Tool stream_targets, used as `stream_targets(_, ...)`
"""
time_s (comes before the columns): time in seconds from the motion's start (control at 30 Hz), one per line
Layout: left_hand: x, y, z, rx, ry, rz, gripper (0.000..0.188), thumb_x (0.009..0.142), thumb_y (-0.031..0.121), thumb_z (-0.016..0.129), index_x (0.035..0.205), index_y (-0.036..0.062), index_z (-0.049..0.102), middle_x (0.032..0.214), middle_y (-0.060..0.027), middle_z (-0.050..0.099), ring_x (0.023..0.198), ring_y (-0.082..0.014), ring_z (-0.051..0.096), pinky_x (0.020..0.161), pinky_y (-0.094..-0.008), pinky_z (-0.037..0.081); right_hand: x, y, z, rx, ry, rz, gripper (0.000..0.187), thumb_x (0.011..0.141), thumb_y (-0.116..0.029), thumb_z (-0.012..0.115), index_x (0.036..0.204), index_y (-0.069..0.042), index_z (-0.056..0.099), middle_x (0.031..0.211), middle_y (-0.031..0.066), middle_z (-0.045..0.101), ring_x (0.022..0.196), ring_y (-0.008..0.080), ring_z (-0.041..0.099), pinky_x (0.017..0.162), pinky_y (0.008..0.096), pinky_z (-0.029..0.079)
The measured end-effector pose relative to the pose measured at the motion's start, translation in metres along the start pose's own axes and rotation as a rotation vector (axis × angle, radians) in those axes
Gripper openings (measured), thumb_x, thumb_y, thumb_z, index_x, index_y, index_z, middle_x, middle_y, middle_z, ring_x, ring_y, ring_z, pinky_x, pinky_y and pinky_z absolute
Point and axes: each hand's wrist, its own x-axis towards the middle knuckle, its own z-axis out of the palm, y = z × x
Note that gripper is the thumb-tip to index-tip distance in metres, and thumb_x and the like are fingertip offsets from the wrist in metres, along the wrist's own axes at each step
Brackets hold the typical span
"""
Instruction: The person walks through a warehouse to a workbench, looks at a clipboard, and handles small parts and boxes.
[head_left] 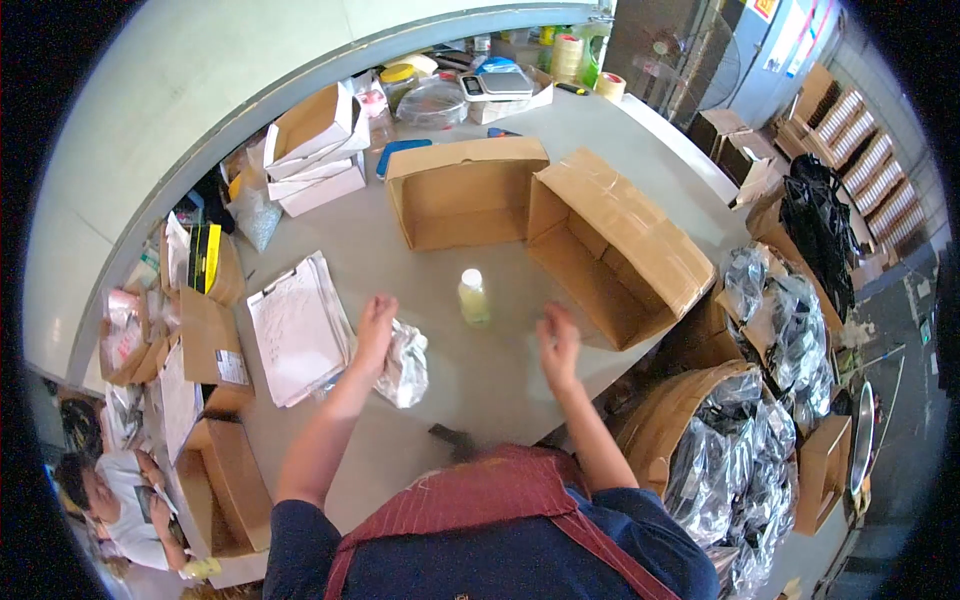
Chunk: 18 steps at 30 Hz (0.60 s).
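Observation:
A small clear bottle with a white cap and pale yellowish contents point(474, 300) stands upright on the grey table, between my two hands and touched by neither. My left hand point(374, 332) is raised to the left of it, fingers loosely apart and nothing seen in them. Right beside that hand lies a crumpled white cloth or bag point(404, 368); whether they touch is hard to tell. My right hand point(559, 345), slightly blurred, hovers to the right of the bottle with its fingers apart, near the open side of a cardboard box point(625, 235).
Another open cardboard box point(465, 195) stands behind the bottle. Written papers point(300, 330) lie on the left. White boxes point(318, 150) and a scale point(497, 87) are at the back. Bins of wrapped plastic pieces point(735, 470) stand at right. A person point(130, 505) sits at lower left.

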Motion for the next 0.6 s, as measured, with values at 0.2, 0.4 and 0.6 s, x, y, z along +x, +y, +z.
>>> stream_targets(0.2,-0.081,0.004,0.061,-0.451,-0.207,-0.214,0.037,0.094,0.021,0.061,0.126,0.0028,0.055,0.117,-0.0067,0.06,0.109,-0.0174,0.056,0.096,-0.0317,0.043,-0.062,-0.095,0.028,0.581,-0.592,-0.063,0.067,0.089,-0.02,0.067,0.147,-0.006,0.036,0.135,0.018,0.053,0.126,0.0316,0.051,0.104,0.0428,0.043)
stream_targets(0.4,-0.044,-0.018,0.078,-0.054,-0.135,0.216,0.049,0.093,0.04,0.066,0.119,0.0006,0.056,0.117,-0.0118,0.059,0.108,-0.0234,0.056,0.091,-0.0356,0.046,-0.005,-0.074,-0.03,0.541,-0.122,0.394,0.071,0.084,-0.011,0.067,0.146,-0.006,0.034,0.132,0.0215,0.055,0.12,0.0314,0.056,0.1,0.0418,0.046)
stream_targets(0.6,-0.004,-0.012,0.109,0.996,0.078,0.657,0.073,0.071,0.054,0.08,0.117,0.0015,0.059,0.118,-0.0192,0.057,0.109,-0.0341,0.054,0.1,-0.0446,0.035,0.025,-0.049,-0.046,-0.353,-0.299,0.123,0.078,0.084,-0.031,0.066,0.151,-0.01,0.03,0.149,0.0277,0.035,0.135,0.05,0.035,0.107,0.0575,0.034)
